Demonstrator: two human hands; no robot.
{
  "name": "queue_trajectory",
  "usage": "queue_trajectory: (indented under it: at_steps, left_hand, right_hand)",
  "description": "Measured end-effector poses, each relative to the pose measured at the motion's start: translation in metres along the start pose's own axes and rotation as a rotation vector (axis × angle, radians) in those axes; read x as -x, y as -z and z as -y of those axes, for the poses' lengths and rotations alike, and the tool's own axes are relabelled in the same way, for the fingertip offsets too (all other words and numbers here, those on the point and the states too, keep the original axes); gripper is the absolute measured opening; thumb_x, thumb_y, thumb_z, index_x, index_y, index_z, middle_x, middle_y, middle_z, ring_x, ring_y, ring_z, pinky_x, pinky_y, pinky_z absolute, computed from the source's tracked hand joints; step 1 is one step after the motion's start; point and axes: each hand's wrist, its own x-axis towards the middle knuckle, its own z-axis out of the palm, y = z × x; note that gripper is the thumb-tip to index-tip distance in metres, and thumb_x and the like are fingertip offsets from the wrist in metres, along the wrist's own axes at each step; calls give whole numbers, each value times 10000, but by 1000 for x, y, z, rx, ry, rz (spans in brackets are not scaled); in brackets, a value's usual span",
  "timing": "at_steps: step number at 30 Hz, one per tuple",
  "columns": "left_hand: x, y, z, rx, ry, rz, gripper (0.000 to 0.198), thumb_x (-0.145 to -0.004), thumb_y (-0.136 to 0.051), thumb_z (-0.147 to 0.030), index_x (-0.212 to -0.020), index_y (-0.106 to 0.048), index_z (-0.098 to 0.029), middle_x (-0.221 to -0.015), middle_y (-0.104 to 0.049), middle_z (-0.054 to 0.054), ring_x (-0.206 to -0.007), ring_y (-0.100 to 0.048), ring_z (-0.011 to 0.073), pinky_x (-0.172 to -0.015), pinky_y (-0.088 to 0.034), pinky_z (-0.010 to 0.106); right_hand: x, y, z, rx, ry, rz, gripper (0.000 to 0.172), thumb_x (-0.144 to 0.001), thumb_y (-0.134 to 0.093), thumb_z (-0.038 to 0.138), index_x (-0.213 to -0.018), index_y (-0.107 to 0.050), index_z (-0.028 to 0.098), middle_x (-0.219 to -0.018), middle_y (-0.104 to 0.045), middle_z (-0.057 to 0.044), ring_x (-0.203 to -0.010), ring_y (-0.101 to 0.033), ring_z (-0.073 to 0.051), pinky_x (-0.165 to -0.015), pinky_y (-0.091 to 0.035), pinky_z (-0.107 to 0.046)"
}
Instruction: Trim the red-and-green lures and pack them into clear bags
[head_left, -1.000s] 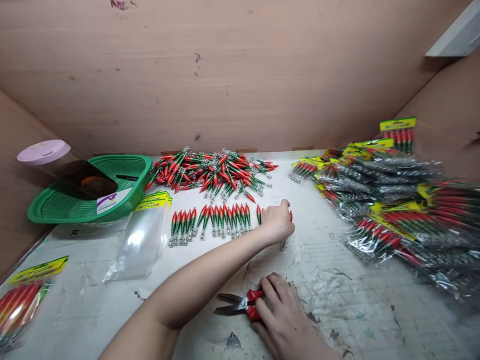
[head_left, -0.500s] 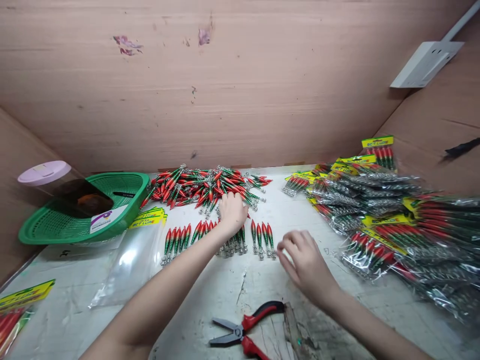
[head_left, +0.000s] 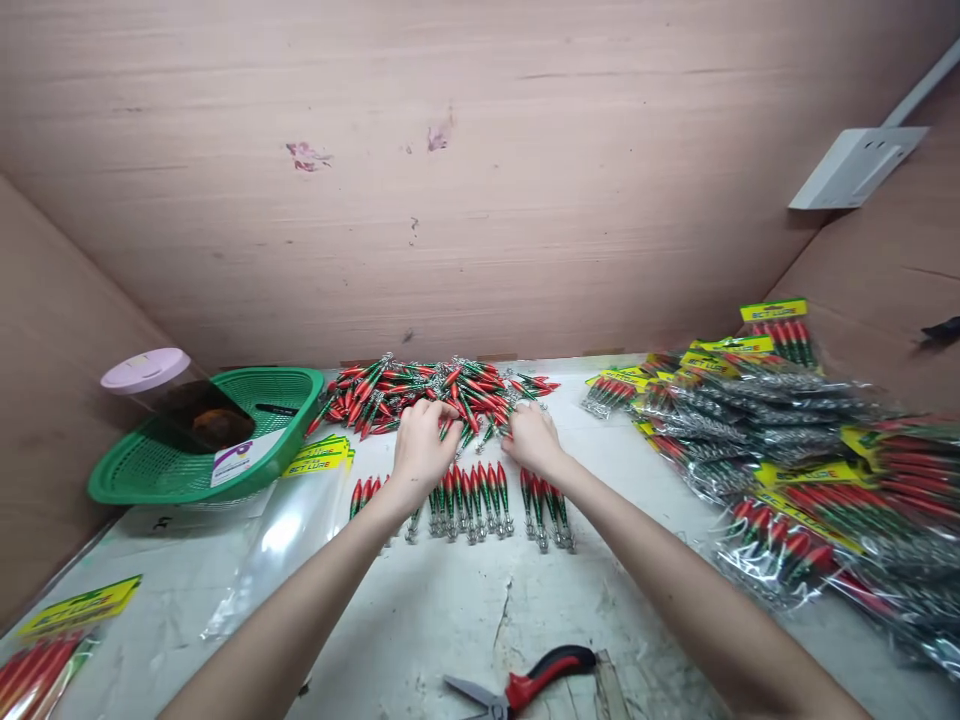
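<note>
At the front of a heaped pile of red and green fishing lures, both hands are working close together. My left hand pinches a lure between thumb and fingers. Just to the right, my right hand has its fingertips closed on a lure at the pile's front edge, partly hidden by the fingers. Below the hands, lures lie side by side in groups: a middle group, a right group, and a left group partly covered by my left forearm. Their hooks point toward me.
Packed lures in clear bags are heaped on the right. Empty clear bags with yellow headers lie left, beside a green basket holding a lidded cup. Pliers lie in front; another packed bag is lower left.
My right hand has moved forward and left from beside the right group to the pile. My left hand has shifted left along the pile's front. The camera view has shifted slightly.
</note>
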Motion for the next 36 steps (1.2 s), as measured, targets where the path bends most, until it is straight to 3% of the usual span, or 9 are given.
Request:
queue_trajectory:
  at_steps: [6,12,16,22,26,30,36]
  left_hand:
    - [9,-3,20,73,-3,23,84,-809,-523,-229,-832,-598,-197,-907,-639,52,-917,-562,230,-836,-442,391]
    - [15,-14,6,93,-54,88,99,-821,-522,-222,-854,-613,-203,-904,-643,39,-911,-579,210,-818,-459,351]
    - [6,-28,-6,27,-115,163,138,-839,-526,-200,-903,-648,-202,-965,-662,50,-954,-569,218,-851,-449,355]
    - [-31,-65,-22,-73,-287,322,205,-890,-531,-301,-1031,-618,-180,-1138,-607,74,-1037,-565,200,-910,-459,431]
    - [-42,-77,-28,-84,-328,376,283,-892,-531,-329,-1132,-579,-187,-1212,-571,90,-1049,-570,211,-899,-480,441]
    - [-43,-78,-31,-16,-302,406,298,-889,-537,-328,-1148,-571,-185,-1220,-566,93,-1050,-570,214,-894,-484,441]
    - [-34,-64,-38,304,-196,386,194,-855,-585,-268,-1009,-620,-154,-1074,-638,79,-1012,-590,208,-906,-471,437]
  right_hand:
    - [-23,30,-32,-379,-124,-13,301,-902,-561,340,-1147,-562,164,-1147,-590,-68,-964,-605,-190,-815,-517,-397]
    - [-24,47,-76,-824,-279,-146,327,-904,-556,344,-1176,-543,164,-1167,-578,-76,-976,-601,-195,-815,-518,-404]
    - [-12,53,-90,-1069,-280,-174,330,-905,-554,345,-1186,-539,172,-1186,-570,-79,-991,-595,-199,-825,-515,-409]
    - [20,61,-79,-1285,-219,-128,297,-906,-555,334,-1147,-558,159,-1141,-591,-70,-953,-608,-185,-800,-522,-391]
    - [47,73,-68,-1405,-167,-102,246,-815,-676,298,-1008,-631,152,-956,-661,-26,-857,-631,-145,-821,-513,-356]
    - [70,84,-56,-1495,-131,-72,350,-647,-809,315,-955,-680,209,-828,-696,14,-800,-644,-121,-879,-488,-331]
    - [92,92,-47,-1549,-112,-45,299,-655,-797,309,-910,-656,241,-831,-696,23,-803,-663,-133,-889,-488,-364]
